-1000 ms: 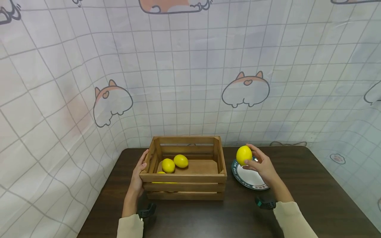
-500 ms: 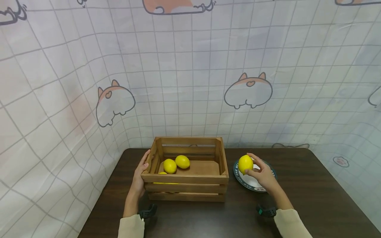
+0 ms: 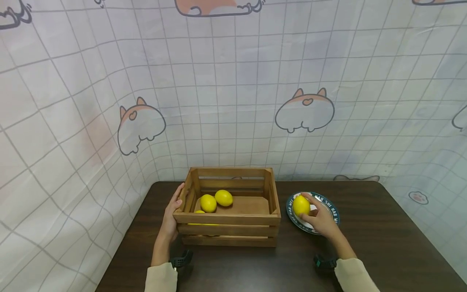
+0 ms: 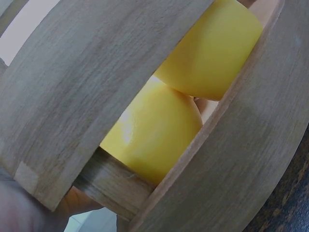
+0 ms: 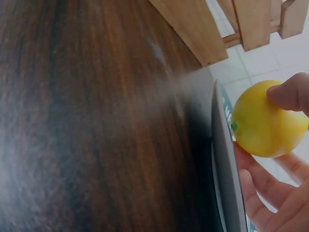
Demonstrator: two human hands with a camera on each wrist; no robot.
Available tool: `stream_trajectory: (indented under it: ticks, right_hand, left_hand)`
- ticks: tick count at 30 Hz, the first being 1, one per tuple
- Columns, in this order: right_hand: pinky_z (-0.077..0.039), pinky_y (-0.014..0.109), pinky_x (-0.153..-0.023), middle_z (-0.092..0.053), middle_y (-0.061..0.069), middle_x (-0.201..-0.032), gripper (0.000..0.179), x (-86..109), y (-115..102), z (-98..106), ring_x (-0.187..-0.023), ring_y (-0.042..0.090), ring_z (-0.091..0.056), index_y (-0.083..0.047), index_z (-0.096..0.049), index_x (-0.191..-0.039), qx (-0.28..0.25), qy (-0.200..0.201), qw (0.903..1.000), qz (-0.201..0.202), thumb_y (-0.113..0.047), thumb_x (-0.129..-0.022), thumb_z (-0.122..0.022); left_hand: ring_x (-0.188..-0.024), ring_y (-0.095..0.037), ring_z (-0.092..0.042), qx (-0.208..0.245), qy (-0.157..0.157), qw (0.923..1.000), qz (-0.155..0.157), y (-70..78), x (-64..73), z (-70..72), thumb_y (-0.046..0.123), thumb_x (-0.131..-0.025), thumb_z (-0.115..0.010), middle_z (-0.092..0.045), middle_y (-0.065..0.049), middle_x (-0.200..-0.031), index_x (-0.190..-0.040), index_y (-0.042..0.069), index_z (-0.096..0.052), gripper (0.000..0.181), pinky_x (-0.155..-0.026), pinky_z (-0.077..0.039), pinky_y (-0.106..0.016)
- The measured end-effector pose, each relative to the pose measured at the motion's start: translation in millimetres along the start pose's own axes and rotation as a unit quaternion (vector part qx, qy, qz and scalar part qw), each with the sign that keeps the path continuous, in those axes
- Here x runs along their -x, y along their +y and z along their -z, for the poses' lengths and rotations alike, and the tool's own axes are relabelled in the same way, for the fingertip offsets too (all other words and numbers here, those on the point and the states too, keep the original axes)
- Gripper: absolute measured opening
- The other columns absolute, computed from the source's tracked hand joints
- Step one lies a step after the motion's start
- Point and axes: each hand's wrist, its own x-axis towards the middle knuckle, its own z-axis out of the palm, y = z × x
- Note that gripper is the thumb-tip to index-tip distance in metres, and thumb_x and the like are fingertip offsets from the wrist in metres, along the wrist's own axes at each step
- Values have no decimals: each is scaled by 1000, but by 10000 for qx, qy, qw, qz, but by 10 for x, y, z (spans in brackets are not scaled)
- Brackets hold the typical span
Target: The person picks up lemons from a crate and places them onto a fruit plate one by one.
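My right hand (image 3: 322,221) holds a yellow lemon (image 3: 301,206) between thumb and fingers, low over the left part of a white plate (image 3: 310,230) with a dark green lettered rim. In the right wrist view the lemon (image 5: 268,121) sits close to the plate's edge (image 5: 229,159), thumb on one side and fingers below. My left hand (image 3: 170,217) lies along the left side of a slatted wooden crate (image 3: 226,219), fingers extended. Inside the crate are a lemon (image 3: 208,203), another lemon (image 3: 223,198) and more yellow partly hidden behind the front slats. Two lemons (image 4: 154,130) show through the gap in the left wrist view.
Both crate and plate stand on a dark wood table (image 3: 233,267), the plate to the crate's right. A white gridded curtain (image 3: 233,101) with cartoon animals hangs behind the table and along both sides.
My right hand has lowered the lemon from above the plate's left edge down close to its surface. My left hand stays at the crate's side.
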Motion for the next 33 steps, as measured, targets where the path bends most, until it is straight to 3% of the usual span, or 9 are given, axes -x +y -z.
stream_trajectory:
  ticks: [5,12,24,33]
  right_hand:
    - [-58,31,-83,-47,25,-150,72,-8,16,-40,-84,21,-61,-8,-43,-153,337,-13,9994,116,-6,-89,-74]
    - [-59,49,-90,-50,30,-143,65,-4,20,-93,-102,33,-66,-8,-47,-152,529,8,9986,94,-3,-92,-71]
    - [-59,48,-91,-48,31,-147,63,-18,39,-92,-105,36,-67,-12,-44,-155,389,-184,9989,-205,-6,-96,-67]
    - [-55,54,-96,-46,30,-150,62,-8,58,-74,-111,39,-64,-13,-41,-157,217,-352,9987,-296,-11,-99,-65]
  left_hand:
    - [-156,-39,-15,-3,-16,10000,-2,4,-6,-4,26,-106,-32,-15,-8,-172,-165,21,-20,60,-119,-9,-73]
    - [-156,-38,-15,-67,5,10000,-40,-2,-13,1,26,-107,-32,-16,-7,-172,-165,23,-22,59,-119,-9,-73]
    - [-156,-37,-14,-82,16,9999,-81,-1,-13,9,26,-107,-32,-15,-6,-172,-165,17,-19,60,-119,-8,-73]
    - [-156,-37,-15,15,-6,10000,-72,-19,-7,8,26,-107,-32,-16,-6,-172,-165,23,-22,59,-120,-8,-72]
